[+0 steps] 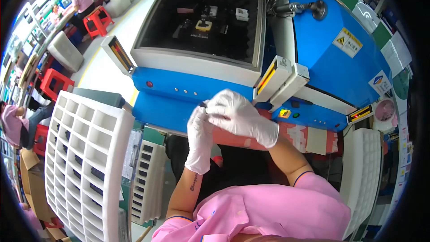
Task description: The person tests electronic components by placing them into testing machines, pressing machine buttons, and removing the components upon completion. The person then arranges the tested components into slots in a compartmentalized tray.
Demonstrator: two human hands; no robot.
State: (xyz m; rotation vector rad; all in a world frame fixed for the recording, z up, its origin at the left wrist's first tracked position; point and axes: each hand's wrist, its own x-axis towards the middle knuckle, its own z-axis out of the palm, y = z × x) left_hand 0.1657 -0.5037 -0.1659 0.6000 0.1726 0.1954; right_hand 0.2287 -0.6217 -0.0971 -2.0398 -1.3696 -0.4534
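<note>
My left hand (199, 136) and my right hand (235, 113), both in white gloves, meet in front of the blue machine. Between their fingertips is a small dark piece (203, 105), mostly hidden by the gloves, so its kind does not show. The fingers of both hands are closed in a pinch around it. Just beyond my hands stands the machine's blue front (188, 83) with a row of small buttons. Above that, a dark window (165, 36) shows a yellow fixture (204, 26) and several small pale parts inside.
At left stands a white compartment tray (112, 152) with dark parts in some cells; a second slotted tray (148, 181) is beside it. More white trays (365, 179) stand at right, near a pink fan (384, 110). Light-curtain posts (273, 78) flank the machine. A person (82, 0) works far behind.
</note>
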